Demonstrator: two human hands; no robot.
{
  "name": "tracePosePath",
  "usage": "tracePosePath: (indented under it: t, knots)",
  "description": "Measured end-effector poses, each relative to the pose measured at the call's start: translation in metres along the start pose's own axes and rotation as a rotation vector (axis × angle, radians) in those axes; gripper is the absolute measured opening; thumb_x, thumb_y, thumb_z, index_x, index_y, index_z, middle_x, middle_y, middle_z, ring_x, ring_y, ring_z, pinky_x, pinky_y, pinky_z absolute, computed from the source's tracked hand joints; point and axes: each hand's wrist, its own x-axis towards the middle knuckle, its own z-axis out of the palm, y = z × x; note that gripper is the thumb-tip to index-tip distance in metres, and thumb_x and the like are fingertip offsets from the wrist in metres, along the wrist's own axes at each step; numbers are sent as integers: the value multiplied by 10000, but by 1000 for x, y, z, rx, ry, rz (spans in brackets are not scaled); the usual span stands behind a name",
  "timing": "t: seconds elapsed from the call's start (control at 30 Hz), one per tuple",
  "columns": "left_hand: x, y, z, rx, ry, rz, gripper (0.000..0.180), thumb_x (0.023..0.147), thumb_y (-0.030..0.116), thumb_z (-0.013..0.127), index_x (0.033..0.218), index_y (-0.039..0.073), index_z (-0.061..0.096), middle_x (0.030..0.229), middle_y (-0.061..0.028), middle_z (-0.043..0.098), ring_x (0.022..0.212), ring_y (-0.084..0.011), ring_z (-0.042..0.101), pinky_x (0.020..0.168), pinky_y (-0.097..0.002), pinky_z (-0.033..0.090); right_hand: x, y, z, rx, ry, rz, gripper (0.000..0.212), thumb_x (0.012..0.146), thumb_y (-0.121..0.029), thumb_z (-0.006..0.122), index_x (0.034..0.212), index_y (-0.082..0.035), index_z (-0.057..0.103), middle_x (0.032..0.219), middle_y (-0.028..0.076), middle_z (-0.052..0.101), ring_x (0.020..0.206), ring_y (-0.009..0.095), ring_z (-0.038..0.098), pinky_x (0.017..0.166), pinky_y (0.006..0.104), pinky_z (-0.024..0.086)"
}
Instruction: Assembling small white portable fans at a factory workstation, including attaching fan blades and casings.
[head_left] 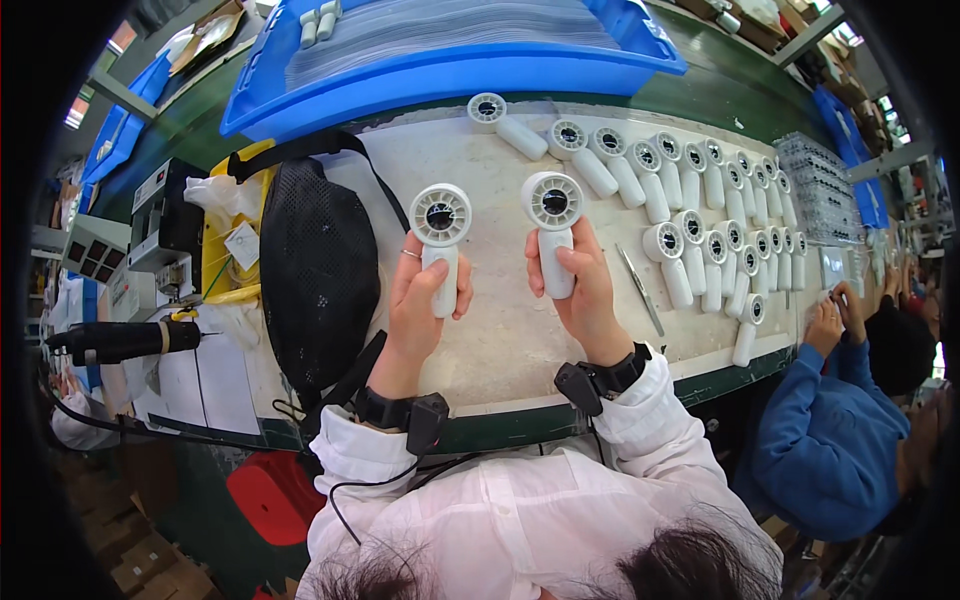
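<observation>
Above the pale work board, my left hand (420, 300) is closed round the handle of a white handheld fan (440, 217). A second white handheld fan (553, 203) is gripped by its handle in my right hand (585, 285). Both fans are upright, their round grilles with dark shiny centres facing up toward me, a short gap between them. My thumbs lie along the front of the handles. To the right, several more white handheld fans (655, 195) lie in loose rows on the board. Metal tweezers (640, 290) rest between my right hand and those rows.
A large blue tray (460, 88) stands at the back. On the left are a black mesh bag (320, 270), a yellow bin (222, 250) and a black electric screwdriver (125, 342). Clear plastic trays (820, 185) sit far right. A co-worker in blue (830, 440) sits at my right.
</observation>
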Motion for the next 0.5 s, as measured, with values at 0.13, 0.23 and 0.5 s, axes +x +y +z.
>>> tracePosePath:
  t: [0.13, 0.23, 0.5]
  knots:
    - [0, -2, 0, 22, 20, 7, 375, 828, 154, 421, 1191, 66, 376, 677, -75, 483, 490, -126, 435, 438, -236, 360, -2, -2, 3, -25, 29, -1, 425, 793, -219, 455, 1171, -47, 366, 869, 99, 511, 588, 131, 483, 512, 249, 397]
    - [1, -2, -1, 50, 17, 25, 379, 823, 150, 419, 1190, 66, 381, 672, -73, 483, 494, -124, 434, 445, -238, 364, -3, -4, 2, -43, 27, -3, 414, 800, -213, 447, 1172, -51, 365, 867, 98, 510, 585, 131, 480, 509, 246, 394]
    - [-1, 0, 2, 37, 53, 0, 386, 804, 154, 417, 1179, 66, 394, 647, -70, 477, 503, -124, 434, 457, -242, 372, -3, 0, 0, -110, 48, -34, 409, 807, -193, 447, 1177, -43, 358, 853, 95, 509, 576, 128, 473, 502, 235, 387]
